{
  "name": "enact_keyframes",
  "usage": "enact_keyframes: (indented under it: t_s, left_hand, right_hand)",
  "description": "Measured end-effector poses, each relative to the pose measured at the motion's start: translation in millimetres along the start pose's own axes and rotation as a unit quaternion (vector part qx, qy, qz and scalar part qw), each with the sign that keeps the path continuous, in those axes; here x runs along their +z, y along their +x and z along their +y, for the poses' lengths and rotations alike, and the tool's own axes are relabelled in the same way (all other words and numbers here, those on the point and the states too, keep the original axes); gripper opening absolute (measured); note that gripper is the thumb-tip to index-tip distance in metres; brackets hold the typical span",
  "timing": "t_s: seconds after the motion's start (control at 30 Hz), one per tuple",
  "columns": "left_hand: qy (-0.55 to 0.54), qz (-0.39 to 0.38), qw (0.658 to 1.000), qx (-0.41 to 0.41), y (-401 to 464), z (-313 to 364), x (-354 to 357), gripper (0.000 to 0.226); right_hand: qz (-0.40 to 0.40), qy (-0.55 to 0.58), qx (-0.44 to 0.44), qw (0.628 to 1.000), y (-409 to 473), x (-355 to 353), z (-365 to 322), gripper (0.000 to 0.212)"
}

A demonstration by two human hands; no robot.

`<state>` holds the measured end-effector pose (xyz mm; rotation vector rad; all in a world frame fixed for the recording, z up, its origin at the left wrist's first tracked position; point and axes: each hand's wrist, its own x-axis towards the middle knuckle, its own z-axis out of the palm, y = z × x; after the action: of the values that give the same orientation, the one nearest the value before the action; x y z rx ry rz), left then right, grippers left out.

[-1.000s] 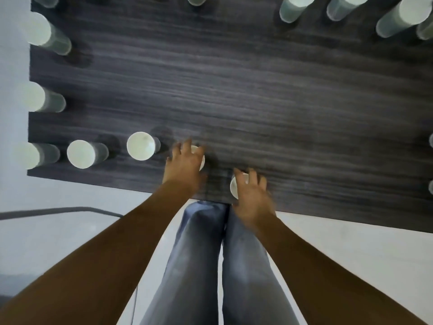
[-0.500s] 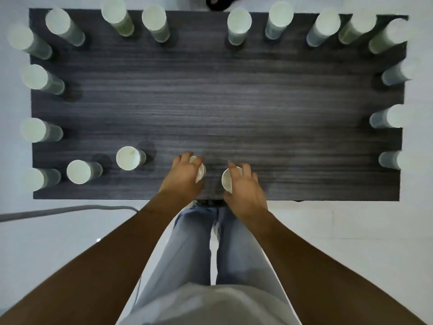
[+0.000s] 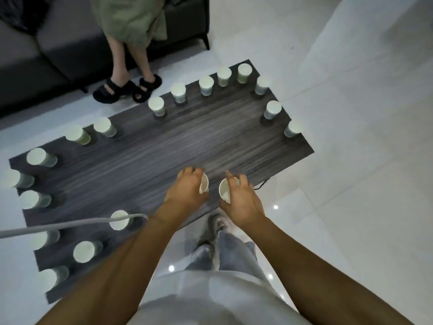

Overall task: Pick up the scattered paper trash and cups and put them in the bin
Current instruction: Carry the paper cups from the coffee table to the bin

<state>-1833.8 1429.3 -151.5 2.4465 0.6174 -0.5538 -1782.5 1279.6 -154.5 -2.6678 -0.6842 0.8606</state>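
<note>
- The left hand grips a white paper cup with its fingers curled round the wall, and the cup is tipped so its open mouth faces right.
- The right hand grips a second white cup the same way, mouth tilted to the left, so the two mouths face each other and lie near but apart.
- Both cups appear lifted off the tabletop, above its near edge, just in front of the person's legs.
- Many more cups stand along the tabletop's edges: a row on the far edge such as one near the middle, a few down the right edge such as one, and a cluster round the left end and near-left corner, for example one.
- A grey hose or cable crosses the near-left corner in front of one cup.
- No bin shows and no paper trash is plain, so where the cups must go cannot be told.
- Beyond the far edge another person's legs and black sandals stand before a dark sofa.
- Risk: thin paper walls could crumple or slip under a loose one-handed grip, and any dregs would spill from mouths tipped this far.
- Risk: swinging away toward an unseen bin, an arm could sweep the standing cups off the near-left corner or catch the hose.
</note>
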Motion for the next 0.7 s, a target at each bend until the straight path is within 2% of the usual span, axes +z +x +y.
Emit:
enact_keyframes:
  t_s: [0.2,0.4,0.57,0.7]
  left_hand:
    - [0.091,-0.034,0.989,0.110,-33.8,69.8,7.0,0.060]
    - [0.182,-0.074,0.952,0.234,-61.9,186.9,40.2,0.061]
    - [0.211,-0.088,0.912,0.340,-97.6,302.1,101.0,0.052]
    - [0.239,-0.115,0.870,0.417,-136.4,403.9,176.3,0.054]
  right_hand:
    - [0.080,0.074,0.092,0.990,-81.0,-23.5,44.4,0.077]
    - [0.172,0.130,0.210,0.954,-166.5,-43.4,126.4,0.072]
    - [0.206,0.161,0.286,0.922,-245.3,-52.5,220.6,0.070]
    - [0.241,0.173,0.337,0.894,-312.2,-61.8,311.2,0.069]
